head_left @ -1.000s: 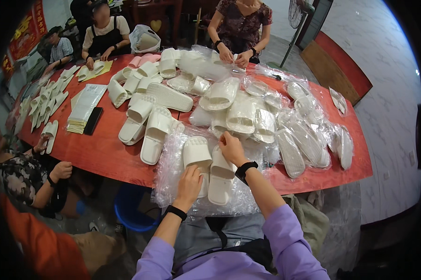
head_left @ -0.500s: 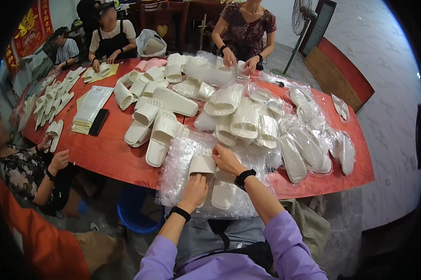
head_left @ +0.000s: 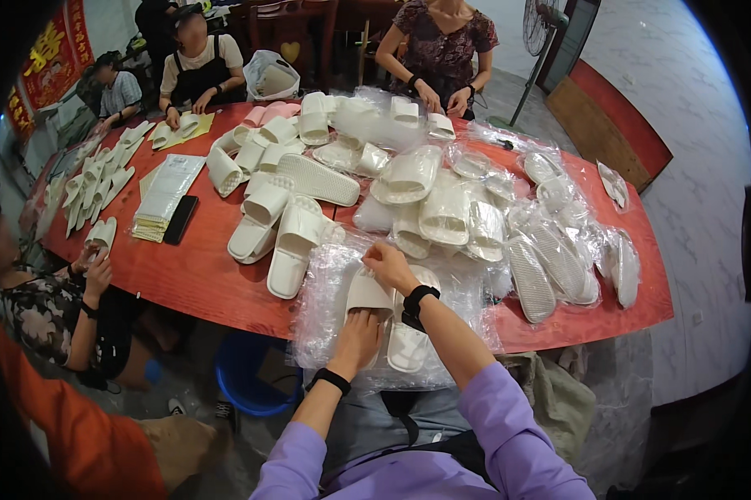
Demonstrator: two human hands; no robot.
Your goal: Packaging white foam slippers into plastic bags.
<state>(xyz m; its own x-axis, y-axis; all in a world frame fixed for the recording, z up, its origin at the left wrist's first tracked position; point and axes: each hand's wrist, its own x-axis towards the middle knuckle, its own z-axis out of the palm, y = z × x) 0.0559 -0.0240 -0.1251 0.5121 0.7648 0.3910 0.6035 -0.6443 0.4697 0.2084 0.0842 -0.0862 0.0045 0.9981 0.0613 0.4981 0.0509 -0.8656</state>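
Observation:
In front of me a pair of white slippers lies on a stack of clear plastic bags (head_left: pixel 321 292) at the table's near edge. My left hand (head_left: pixel 360 340) is closed on the left slipper (head_left: pixel 367 292), its fingertips hidden under the broad strap. At the toe end of that slipper is my right hand (head_left: pixel 389 268), its fingers curled together; what they pinch, if anything, is hidden. My right wrist partly covers the right slipper (head_left: pixel 407 346), which has clear, shiny film over its heel.
A heap of bagged slippers (head_left: pixel 442 204) stands beyond my hands, with unbagged slippers (head_left: pixel 296 246) at its left. A phone (head_left: pixel 180 219) lies beside bundled packets (head_left: pixel 167 192). Co-workers sit or stand around the red table (head_left: pixel 217 287). A blue bin (head_left: pixel 254 375) is below its edge.
My right hand has moved from the strap's side up to the left slipper's toe end. My left hand stays at the strap. The far co-worker's hands have drawn back from a slipper.

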